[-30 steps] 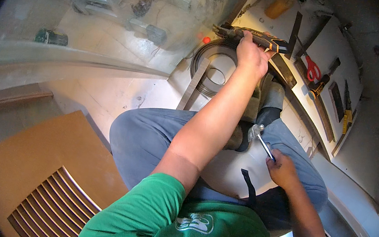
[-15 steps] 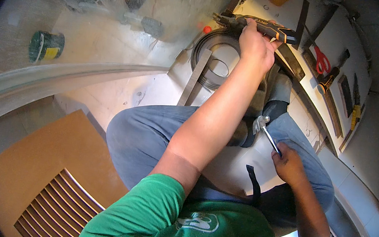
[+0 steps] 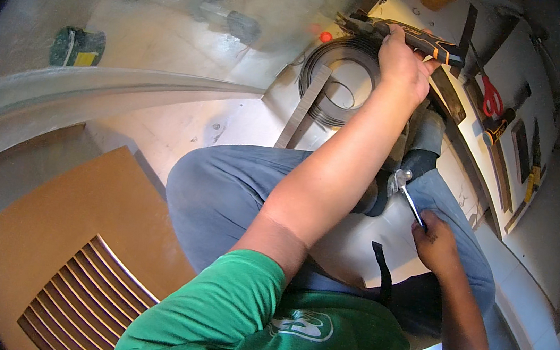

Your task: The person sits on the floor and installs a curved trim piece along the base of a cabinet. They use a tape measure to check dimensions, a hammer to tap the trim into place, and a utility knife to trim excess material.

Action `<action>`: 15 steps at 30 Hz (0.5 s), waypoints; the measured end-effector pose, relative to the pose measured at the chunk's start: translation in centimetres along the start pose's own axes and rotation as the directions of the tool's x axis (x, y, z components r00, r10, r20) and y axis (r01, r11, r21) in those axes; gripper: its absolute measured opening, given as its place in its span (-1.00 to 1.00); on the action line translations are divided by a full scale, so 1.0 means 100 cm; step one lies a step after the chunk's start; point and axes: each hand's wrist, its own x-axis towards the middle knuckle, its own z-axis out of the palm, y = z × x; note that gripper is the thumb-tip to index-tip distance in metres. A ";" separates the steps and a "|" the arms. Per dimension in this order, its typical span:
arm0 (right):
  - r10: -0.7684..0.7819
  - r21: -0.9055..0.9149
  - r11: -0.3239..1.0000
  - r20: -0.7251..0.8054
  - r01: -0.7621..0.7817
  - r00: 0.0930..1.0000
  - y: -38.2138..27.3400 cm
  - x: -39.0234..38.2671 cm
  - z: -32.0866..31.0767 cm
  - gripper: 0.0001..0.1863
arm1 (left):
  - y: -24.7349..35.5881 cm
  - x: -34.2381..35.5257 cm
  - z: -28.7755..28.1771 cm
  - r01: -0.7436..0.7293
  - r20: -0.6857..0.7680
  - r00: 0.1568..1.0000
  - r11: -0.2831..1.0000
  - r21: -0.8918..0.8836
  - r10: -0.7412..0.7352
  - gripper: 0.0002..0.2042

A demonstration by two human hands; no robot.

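Note:
My left hand (image 3: 405, 64) reaches far forward and is closed around a long black power tool (image 3: 419, 41) with orange trim. The tool lies nearly level, its narrow working end to the left; its exact kind I cannot make out. Just below that end lies a coil of dark edging strip (image 3: 312, 74), with a flat grey-brown strip (image 3: 302, 108) leaning across its side. Closer to me, my right hand (image 3: 436, 243) grips a small hammer (image 3: 413, 204) by the lower handle. The hammer's metal head points away from me, over my crossed legs.
At the right, a white board (image 3: 498, 160) carries red-handled scissors (image 3: 491, 96), an orange-black screwdriver (image 3: 499, 127), a yellow-handled tool (image 3: 533, 179) and dark strips. A brown slatted panel (image 3: 143, 207) stands at lower left. A dusty glass-like sheet (image 3: 171, 36) rises at upper left.
The whole view has shifted slightly, so most things appear a little farther right. Both hands keep their holds on the power tool and the hammer.

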 end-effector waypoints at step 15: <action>0.057 0.039 0.998 -0.027 -0.056 0.998 -0.007 0.001 0.003 -0.80 | -0.002 0.003 -0.003 -0.016 0.014 1.000 1.000 -0.022 0.016 -0.61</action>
